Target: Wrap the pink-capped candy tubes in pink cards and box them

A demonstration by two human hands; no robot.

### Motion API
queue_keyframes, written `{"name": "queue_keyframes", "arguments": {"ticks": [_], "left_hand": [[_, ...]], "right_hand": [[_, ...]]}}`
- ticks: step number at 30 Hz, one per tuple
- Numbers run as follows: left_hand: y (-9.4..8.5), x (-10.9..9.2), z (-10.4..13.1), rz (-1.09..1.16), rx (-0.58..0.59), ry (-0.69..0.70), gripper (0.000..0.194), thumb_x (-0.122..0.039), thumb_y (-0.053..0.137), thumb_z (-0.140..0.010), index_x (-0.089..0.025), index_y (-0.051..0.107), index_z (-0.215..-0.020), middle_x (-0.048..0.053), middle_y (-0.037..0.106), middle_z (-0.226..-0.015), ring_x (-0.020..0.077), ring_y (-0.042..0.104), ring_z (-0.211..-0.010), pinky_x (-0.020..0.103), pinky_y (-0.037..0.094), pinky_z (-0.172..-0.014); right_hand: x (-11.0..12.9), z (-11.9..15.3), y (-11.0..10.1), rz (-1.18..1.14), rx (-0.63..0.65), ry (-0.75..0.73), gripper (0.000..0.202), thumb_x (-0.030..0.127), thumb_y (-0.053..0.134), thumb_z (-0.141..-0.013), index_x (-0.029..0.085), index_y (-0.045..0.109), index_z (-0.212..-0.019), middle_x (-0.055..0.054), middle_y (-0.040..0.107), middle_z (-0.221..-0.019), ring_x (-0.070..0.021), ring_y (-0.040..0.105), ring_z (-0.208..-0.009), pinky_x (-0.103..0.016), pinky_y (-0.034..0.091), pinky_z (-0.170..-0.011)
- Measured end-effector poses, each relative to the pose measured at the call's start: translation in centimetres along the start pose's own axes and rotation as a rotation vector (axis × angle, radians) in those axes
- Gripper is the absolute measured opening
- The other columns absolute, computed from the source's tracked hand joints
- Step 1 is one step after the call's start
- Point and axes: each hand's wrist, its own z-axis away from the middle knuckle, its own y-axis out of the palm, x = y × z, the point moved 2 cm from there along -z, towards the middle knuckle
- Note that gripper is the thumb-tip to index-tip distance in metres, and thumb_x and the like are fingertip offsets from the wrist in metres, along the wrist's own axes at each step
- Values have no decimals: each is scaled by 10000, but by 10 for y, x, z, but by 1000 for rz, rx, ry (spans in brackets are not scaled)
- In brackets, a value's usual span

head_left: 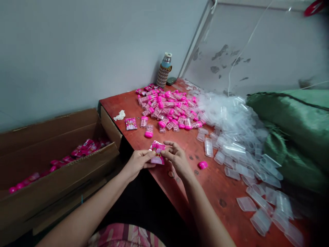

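Observation:
A small pink printed packet [157, 147] is held between both hands over the front edge of the red table [213, 192]. My left hand [138, 162] pinches its left side between thumb and fingers. On its right side, my right hand [177, 158] grips with thumb and index finger, the other fingers curled above. Just beyond the packet lie clear candy bottles with pink caps, the nearest bottle [149, 131] filled with pink balls. Another pink packet [131, 124] lies flat to the left. A loose pink cap [203, 165] rests right of my right hand.
A heap of filled bottles [169, 106] covers the back of the table. Several clear plastic tubes [236, 151] spread along the right, beside a green sack [295, 137]. An open cardboard box [64, 164] with pink packets stands left. A flask [164, 70] stands by the wall.

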Motion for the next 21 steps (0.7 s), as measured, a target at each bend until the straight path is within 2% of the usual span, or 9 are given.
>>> {"name": "queue_keyframes", "arguments": {"ticks": [2,5,7,9,11,13,15,17,21], "left_hand": [[-5,0,1,42,37,-52,264,-329,643,-697,-102,678,-829,93,665,-813,166,617,-736,283,512,-668],[-14,2,3,60,-40,-54,210,-294,681,-660,-92,680,-716,72,653,-708,134,603,-658,253,509,-640],[-21,2,6,73,-98,-57,204,-285,693,-647,-84,673,-670,66,645,-654,120,594,-609,243,508,-620],[-28,3,9,112,-156,-70,193,-267,706,-632,-80,668,-663,68,649,-651,120,596,-597,238,510,-601],[-35,3,13,175,-221,-88,174,-238,721,-614,-79,658,-646,71,653,-654,126,601,-593,236,514,-580],[-41,3,14,257,-275,-97,154,-210,724,-610,-80,641,-620,66,650,-643,125,601,-576,234,518,-558],[-45,2,14,354,-318,-89,132,-189,707,-633,-85,628,-614,57,643,-630,118,597,-556,229,519,-535],[-47,0,13,467,-354,-58,91,-160,681,-663,-93,624,-640,44,641,-638,113,599,-560,229,524,-535],[-48,-4,7,716,-426,10,18,-119,631,-714,-115,621,-729,27,650,-692,112,619,-616,264,544,-628]], "right_hand": [[3,-6,4,86,109,37,346,262,664,-658,177,507,-954,71,527,-557,-81,467,-478,-196,345,-476],[9,-24,11,323,175,-8,221,313,591,-725,167,547,-885,28,562,-611,-107,496,-509,-224,377,-497],[16,-44,15,619,97,-161,169,299,499,-795,168,573,-873,-13,594,-679,-139,531,-580,-258,408,-554],[23,-66,21,976,57,-381,199,212,440,-824,171,585,-953,-68,627,-849,-184,560,-756,-298,421,-673],[26,-85,29,1285,161,-580,292,127,422,-815,175,559,-1069,-102,587,-1068,-218,511,-963,-326,390,-788],[25,-100,36,1493,326,-703,355,99,412,-814,188,522,-1139,-103,520,-1194,-236,436,-1075,-345,364,-827],[24,-108,39,1609,428,-752,367,106,397,-828,203,500,-1166,-99,512,-1206,-239,415,-1090,-355,356,-814],[22,-113,38,1654,475,-771,346,117,387,-839,194,501,-1156,-104,540,-1161,-235,426,-1067,-353,350,-804],[21,-109,32,1624,442,-757,248,122,390,-838,148,559,-1017,-118,613,-983,-236,475,-981,-353,342,-804]]}}
